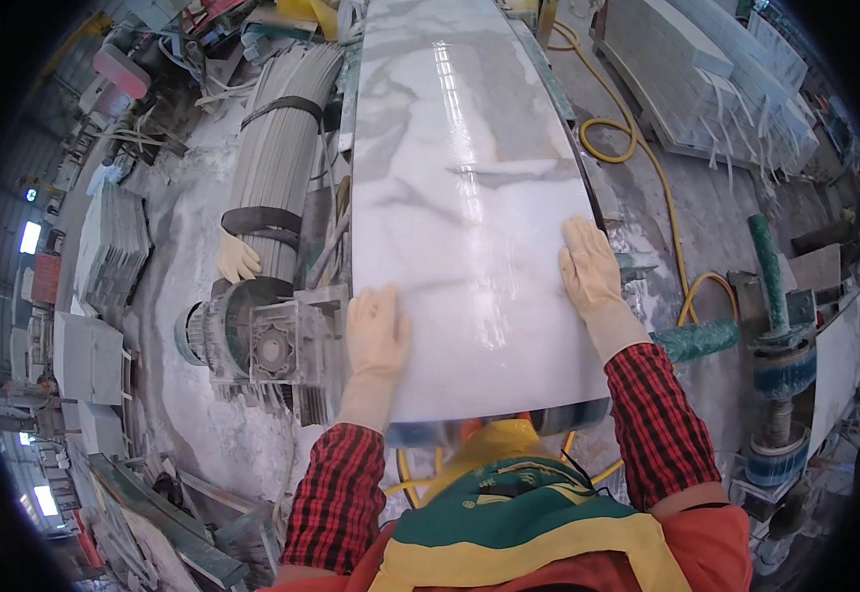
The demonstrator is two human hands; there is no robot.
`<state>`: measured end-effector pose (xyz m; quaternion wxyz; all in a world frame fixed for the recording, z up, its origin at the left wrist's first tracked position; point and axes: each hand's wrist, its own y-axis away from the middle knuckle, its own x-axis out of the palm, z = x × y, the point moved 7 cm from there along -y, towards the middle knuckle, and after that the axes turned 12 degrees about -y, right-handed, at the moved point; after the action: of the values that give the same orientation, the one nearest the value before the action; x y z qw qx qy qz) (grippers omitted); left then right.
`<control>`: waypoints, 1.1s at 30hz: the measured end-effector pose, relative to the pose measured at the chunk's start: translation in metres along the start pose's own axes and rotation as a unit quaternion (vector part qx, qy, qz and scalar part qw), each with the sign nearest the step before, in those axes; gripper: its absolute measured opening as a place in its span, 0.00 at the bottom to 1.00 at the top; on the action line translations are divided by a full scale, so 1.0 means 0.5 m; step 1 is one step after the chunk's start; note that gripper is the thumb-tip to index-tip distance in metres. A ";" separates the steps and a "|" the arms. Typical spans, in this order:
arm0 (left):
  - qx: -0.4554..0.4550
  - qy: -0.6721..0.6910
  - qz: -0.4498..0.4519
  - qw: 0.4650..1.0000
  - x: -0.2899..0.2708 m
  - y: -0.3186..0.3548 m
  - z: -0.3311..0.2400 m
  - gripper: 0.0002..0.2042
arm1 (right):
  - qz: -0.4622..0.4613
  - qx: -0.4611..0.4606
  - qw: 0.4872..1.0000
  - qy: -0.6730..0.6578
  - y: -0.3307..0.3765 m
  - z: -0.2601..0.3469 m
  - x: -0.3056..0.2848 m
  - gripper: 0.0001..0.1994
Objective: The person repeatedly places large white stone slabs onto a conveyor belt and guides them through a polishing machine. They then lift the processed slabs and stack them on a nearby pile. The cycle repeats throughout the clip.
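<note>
Marble, white with grey veining, polished to a glare: one long slab (464, 197) lay flat before us, running away from our chest along a machine bed. Our left hand (375, 333), in a pale glove, rested palm-down and flat on the slab's near left edge, fingers spread, clasping nothing. Our right hand (588, 266), gloved likewise, pressed flat on the right edge, farther up, also unclenched. Red checked sleeves covered both forearms. Left of the slab stood a grey gear motor (252, 340) and a strapped bundle of thin grey strips (282, 158); a spare glove (237, 259) lay against it. A yellow hose (647, 158) trailed across the floor at right, near a green-handled tool (696, 340).
</note>
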<state>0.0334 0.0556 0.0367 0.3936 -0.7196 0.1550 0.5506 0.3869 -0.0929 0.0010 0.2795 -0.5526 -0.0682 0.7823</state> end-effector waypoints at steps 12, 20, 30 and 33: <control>-0.019 -0.052 0.007 0.998 0.013 0.019 0.007 0.27 | 0.044 0.036 0.998 0.006 0.116 0.045 -0.034 0.29; -0.052 -0.026 0.044 0.997 0.032 0.040 0.024 0.27 | 0.059 0.060 0.996 -0.040 0.280 0.146 -0.137 0.28; -0.063 -0.027 0.048 0.997 0.039 0.052 0.025 0.27 | 0.005 0.075 0.997 -0.013 0.443 0.180 -0.170 0.30; -0.063 -0.021 0.038 0.997 0.046 0.059 0.027 0.28 | 0.006 0.090 0.996 -0.022 0.462 0.184 -0.175 0.30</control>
<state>0.0132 0.0515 0.0028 0.3292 -0.7253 0.1388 0.5885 0.2407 -0.3118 0.0126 0.3221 -0.5081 -0.0004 0.7988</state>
